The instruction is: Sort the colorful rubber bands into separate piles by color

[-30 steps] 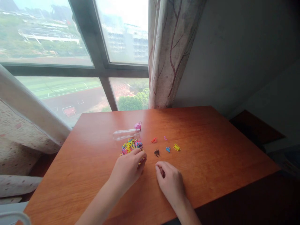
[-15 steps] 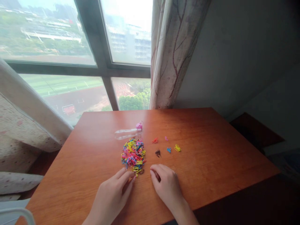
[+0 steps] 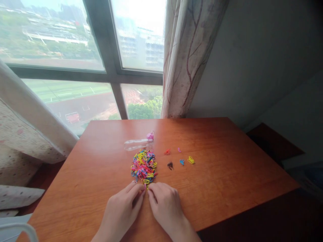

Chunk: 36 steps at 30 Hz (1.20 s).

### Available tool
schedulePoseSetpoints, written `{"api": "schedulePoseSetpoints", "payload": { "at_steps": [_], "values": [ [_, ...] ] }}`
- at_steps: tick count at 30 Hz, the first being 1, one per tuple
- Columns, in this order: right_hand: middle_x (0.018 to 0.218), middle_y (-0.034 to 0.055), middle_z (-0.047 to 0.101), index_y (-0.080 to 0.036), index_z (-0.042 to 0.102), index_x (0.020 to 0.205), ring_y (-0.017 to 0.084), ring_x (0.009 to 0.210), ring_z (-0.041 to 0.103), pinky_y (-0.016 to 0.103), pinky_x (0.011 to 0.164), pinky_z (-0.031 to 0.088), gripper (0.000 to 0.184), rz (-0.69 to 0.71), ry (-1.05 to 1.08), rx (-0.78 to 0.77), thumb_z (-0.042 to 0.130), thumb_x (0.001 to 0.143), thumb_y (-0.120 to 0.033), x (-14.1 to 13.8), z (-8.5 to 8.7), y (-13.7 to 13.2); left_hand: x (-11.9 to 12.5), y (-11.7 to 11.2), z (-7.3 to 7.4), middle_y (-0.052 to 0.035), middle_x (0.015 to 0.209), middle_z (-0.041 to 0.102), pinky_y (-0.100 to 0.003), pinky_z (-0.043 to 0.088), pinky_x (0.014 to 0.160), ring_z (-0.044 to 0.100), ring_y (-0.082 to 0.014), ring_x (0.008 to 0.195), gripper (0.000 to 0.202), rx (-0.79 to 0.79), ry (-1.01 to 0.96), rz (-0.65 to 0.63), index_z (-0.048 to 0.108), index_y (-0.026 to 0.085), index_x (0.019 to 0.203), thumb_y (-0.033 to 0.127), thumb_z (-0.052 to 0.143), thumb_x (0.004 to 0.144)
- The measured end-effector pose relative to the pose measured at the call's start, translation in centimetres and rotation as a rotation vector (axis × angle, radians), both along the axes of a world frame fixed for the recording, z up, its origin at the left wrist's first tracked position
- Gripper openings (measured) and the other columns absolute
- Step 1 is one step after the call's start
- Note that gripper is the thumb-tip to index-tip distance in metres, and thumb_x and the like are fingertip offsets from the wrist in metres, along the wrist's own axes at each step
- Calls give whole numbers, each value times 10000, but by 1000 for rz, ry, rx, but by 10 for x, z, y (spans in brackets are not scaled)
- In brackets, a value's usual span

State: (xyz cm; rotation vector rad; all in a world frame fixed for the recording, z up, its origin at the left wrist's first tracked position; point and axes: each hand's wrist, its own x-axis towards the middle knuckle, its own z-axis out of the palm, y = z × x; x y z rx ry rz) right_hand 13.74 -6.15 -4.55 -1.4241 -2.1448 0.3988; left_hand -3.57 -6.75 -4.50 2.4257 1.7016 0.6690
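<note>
A heap of small looped plastic clips (image 3: 143,164) in yellow, pink, red, blue and black lies mid-table; they look like stitch markers. At its near edge my left hand (image 3: 122,205) pinches a pink clip (image 3: 145,187) between thumb and index finger. My right hand (image 3: 165,205) has come up close against it, thumb and index finger pressed together. Whatever may be between those right fingertips is hidden. Yellow clips show just beyond both sets of fingertips.
Right of the heap lie small colour groups: red clips (image 3: 167,152), a pink clip (image 3: 179,149), black clips (image 3: 170,165), blue clips (image 3: 182,162) and yellow clips (image 3: 191,160). A clear container (image 3: 136,145) with a pink cap (image 3: 150,135) lies behind the heap on the wooden table (image 3: 227,168).
My right hand has moved left, from apart on the right to beside my left fingertips. My left hand has stayed nearly in place. The colour groups look unchanged.
</note>
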Motion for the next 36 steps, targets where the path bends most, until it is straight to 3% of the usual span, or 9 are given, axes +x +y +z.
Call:
{"api": "schedulePoseSetpoints", "payload": {
  "at_steps": [6,17,29,36],
  "values": [
    [702,-21,636,-223,577,776,131,628,571,248,590,306,139,-16,104,-40,528,870,-133,4,6,0,-1,0,2,-2,915,730,-219,543,627,716,-149,738,184,-48,-99,4,645,262,957,286,464,934],
    [719,-16,650,-213,671,882,114,584,555,204,564,385,115,-26,347,-181,563,869,-175,36,5,4,-2,1,2,29,890,725,-210,520,601,713,-140,735,159,-79,-158,36,633,279,967,282,481,925],
    [651,5,627,-194,691,866,140,550,549,234,569,419,235,-370,215,32,536,906,-366,122,-9,44,-3,3,3,13,915,729,-201,525,627,713,-138,751,162,-67,-199,18,636,272,979,295,484,927],
    [614,21,624,-184,697,874,156,547,569,252,575,415,323,-469,113,91,502,908,-439,144,-13,60,-2,3,5,11,881,716,-198,517,614,696,-132,713,168,-90,-203,35,646,265,962,296,484,928]
  ]
}}
